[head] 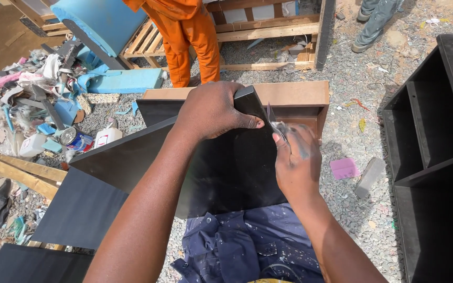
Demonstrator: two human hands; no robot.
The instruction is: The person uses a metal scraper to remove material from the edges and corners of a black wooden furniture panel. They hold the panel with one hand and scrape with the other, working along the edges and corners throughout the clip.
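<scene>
A black board (237,167) rests tilted against my lap, its top corner raised. My left hand (211,110) grips that top corner from above. My right hand (297,162) is at the board's right edge, fingers pinched on a thin, shiny strip (273,120) that stands up from the edge; what the strip is, I cannot tell. My dark blue work clothes (247,246) show below the board.
A brown wooden box (294,94) lies on the gravel behind the board. A black shelf unit (436,157) stands at the right. Another person in orange trousers (190,42) stands ahead by pallets. Scrap, foam and cans pile at the left. More black panels (79,209) lie at lower left.
</scene>
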